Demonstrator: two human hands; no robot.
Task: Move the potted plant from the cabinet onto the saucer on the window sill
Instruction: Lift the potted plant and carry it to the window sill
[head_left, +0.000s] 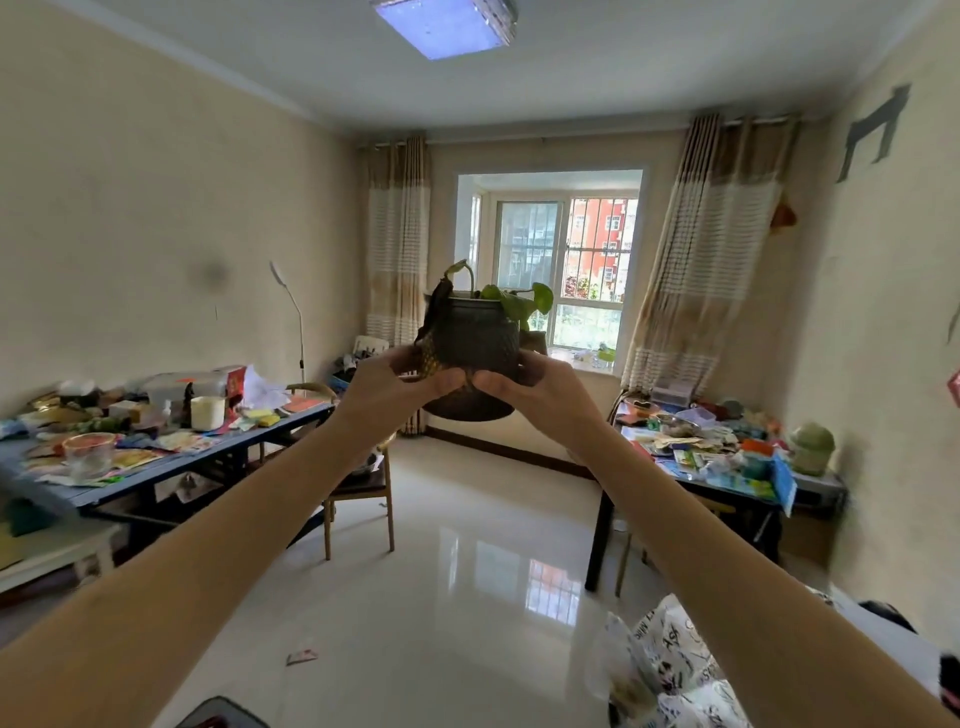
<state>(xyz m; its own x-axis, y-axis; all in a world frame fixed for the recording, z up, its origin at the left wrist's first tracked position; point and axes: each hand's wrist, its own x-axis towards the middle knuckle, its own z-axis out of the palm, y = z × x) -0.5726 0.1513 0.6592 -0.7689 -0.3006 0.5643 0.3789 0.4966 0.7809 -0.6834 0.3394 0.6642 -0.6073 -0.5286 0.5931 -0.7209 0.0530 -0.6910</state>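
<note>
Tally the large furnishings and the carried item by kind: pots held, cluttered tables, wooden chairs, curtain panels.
Potted plant, held in both hands, left and right: 1
Cluttered tables: 2
Wooden chair: 1
Curtain panels: 2
Total: 6

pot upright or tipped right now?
Roughly upright. The dark textured plant pot has a near-level rim and its stems point up; the left hand and right hand have a grip low on its sides.
</note>
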